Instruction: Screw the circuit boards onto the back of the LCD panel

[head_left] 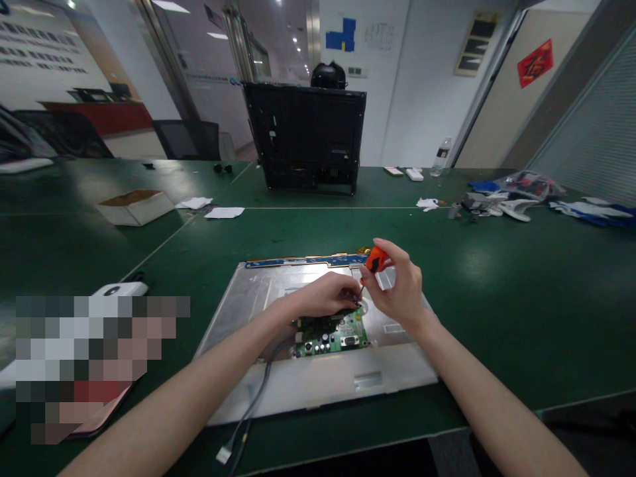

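An electronics repair workshop inside an office building is showing here: a wide green worktop (pixel 497 265) is carrying an opened metal display panel (pixel 318 371) with a bare green circuit board (pixel 332 334), a stripped black monitor housing (pixel 305 136) is standing farther back, and glass partitions (pixel 199 73) with ceiling strip lights are lining the room behind.

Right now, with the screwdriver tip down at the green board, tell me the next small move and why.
Probably turn the orange-handled screwdriver in place: the right hand grips its handle, its tip meets the circuit board edge, and the left hand steadies that spot on the metal panel.
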Motion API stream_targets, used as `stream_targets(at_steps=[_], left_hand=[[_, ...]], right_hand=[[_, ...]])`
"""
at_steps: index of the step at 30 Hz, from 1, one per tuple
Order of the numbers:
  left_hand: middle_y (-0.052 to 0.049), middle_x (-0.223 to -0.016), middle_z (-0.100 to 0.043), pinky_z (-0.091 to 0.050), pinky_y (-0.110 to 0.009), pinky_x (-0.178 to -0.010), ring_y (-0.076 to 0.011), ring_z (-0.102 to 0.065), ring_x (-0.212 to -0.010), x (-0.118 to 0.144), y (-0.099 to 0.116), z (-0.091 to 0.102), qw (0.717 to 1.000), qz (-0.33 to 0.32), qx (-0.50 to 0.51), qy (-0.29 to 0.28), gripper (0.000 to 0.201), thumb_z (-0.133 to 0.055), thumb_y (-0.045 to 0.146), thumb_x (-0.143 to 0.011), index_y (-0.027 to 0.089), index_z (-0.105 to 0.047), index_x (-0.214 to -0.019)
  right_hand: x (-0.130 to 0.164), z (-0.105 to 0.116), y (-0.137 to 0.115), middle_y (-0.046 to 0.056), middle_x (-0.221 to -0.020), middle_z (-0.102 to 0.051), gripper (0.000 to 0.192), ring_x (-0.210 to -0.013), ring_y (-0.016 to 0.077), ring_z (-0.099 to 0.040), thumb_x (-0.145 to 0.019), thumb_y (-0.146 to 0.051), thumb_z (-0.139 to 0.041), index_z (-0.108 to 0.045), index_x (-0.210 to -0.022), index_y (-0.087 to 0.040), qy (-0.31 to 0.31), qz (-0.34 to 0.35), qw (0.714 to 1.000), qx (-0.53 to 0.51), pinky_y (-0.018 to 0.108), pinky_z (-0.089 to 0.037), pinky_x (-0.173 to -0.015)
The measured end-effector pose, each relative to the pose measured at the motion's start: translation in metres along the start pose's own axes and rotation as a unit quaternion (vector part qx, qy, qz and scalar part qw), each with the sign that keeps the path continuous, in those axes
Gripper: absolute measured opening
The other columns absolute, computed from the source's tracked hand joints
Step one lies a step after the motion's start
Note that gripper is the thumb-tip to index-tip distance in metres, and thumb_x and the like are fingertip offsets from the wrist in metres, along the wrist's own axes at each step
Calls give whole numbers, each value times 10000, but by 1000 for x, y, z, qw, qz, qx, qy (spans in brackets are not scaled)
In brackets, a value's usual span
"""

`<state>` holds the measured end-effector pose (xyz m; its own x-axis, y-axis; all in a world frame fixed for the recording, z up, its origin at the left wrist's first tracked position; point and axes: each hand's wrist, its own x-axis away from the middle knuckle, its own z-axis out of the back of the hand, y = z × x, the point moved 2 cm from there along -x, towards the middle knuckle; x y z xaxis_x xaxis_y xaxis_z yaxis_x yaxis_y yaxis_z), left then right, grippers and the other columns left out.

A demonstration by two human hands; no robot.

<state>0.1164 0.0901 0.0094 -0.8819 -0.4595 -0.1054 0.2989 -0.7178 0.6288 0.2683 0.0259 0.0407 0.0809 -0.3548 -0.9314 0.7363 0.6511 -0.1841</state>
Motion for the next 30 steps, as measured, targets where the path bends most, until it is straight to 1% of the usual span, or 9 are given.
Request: stream_targets(at_steps=[5,8,12,16,18,20,23,26,30], left_hand=[[-46,-952,-724,-470,-280,-806,-192,-649,-877,2,2,16,999,18,-22,27,141,-604,119,-829,161,-677,-942],[-50,-976,-728,-454,-268,-799,-194,-651,-897,5,-1,32,994,71,-69,48,165,-576,112,-828,162,-684,-943],[-52,-876,-728,-415,-238,-690,-180,-637,-790,15,-8,55,976,150,-154,23,118,-590,154,-821,156,-698,-867],[-30,-748,-718,-367,-234,-608,-163,-606,-670,29,-15,70,959,213,-182,-35,84,-619,154,-777,170,-699,-757],[-21,-706,-705,-349,-228,-577,-155,-594,-639,35,-15,70,959,218,-175,-54,53,-661,207,-766,179,-690,-732],[-16,-699,-697,-340,-220,-553,-150,-588,-627,39,-13,67,960,212,-171,-57,55,-680,234,-752,182,-686,-736],[-20,-724,-699,-352,-220,-556,-154,-592,-630,40,-9,57,961,214,-169,-47,53,-667,169,-720,175,-689,-768],[-10,-679,-674,-341,-228,-545,-152,-574,-599,40,-9,48,960,222,-162,-41,54,-658,128,-699,176,-678,-715],[6,-625,-647,-326,-224,-523,-140,-550,-571,42,-10,43,967,200,-153,-28,94,-620,106,-703,185,-669,-687]], right_hand=[[0,1,0,18,-885,-661,468,-653,141,-628,-895,-280,-592,-421,-1330,-261,2,-3,1000,-8,262,-541,-557],[0,0,1,17,-879,-657,459,-642,135,-619,-890,-271,-601,-429,-1316,-253,3,-4,1000,-11,254,-538,-550],[0,-1,1,15,-876,-659,441,-648,132,-622,-889,-258,-596,-437,-1300,-246,7,-10,1000,-12,250,-546,-561],[-1,-3,0,0,-824,-647,429,-631,125,-611,-890,-238,-597,-446,-1292,-232,7,-5,1000,-22,251,-550,-577],[-1,-3,0,-4,-817,-645,425,-633,126,-612,-894,-234,-594,-444,-1291,-235,5,-1,1000,-26,250,-549,-574],[-1,-3,-1,-2,-827,-648,420,-643,128,-618,-898,-244,-592,-443,-1291,-241,2,-1,1000,-28,250,-548,-574],[-2,-3,-1,10,-847,-655,407,-653,130,-621,-899,-253,-591,-453,-1282,-233,0,-2,1000,-24,249,-546,-577],[-1,-4,-1,16,-860,-661,407,-652,133,-622,-896,-255,-591,-454,-1279,-235,0,-1,1000,-20,252,-547,-575],[-2,-4,-1,17,-883,-671,412,-650,135,-629,-896,-261,-586,-450,-1285,-250,5,-4,1000,-18,257,-551,-577]])
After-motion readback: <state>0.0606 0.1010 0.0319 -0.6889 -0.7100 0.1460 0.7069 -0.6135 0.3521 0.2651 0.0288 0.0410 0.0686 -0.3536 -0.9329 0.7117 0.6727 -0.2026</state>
